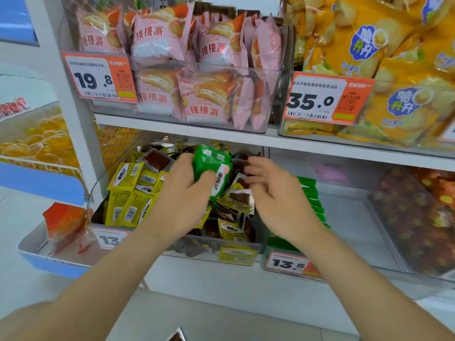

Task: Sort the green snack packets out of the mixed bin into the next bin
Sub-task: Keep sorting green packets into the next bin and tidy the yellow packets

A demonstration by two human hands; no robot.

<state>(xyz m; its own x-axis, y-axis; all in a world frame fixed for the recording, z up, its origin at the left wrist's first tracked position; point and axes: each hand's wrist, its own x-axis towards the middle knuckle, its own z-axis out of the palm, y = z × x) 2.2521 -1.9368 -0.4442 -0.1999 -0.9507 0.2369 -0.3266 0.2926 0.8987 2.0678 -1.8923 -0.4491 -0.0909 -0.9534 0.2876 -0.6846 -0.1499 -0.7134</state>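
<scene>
Counted from where I stood
There was one left hand (182,193) and one right hand (275,193); four price tags (98,77) showed numbers; green packets (211,166) and yellow packets (125,190) were too bunched to count.

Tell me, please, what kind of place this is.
Most likely a shop, a snack aisle: orange price tags with barcodes hang on clear bins of wrapped snacks, which stand on white shelves.
</scene>
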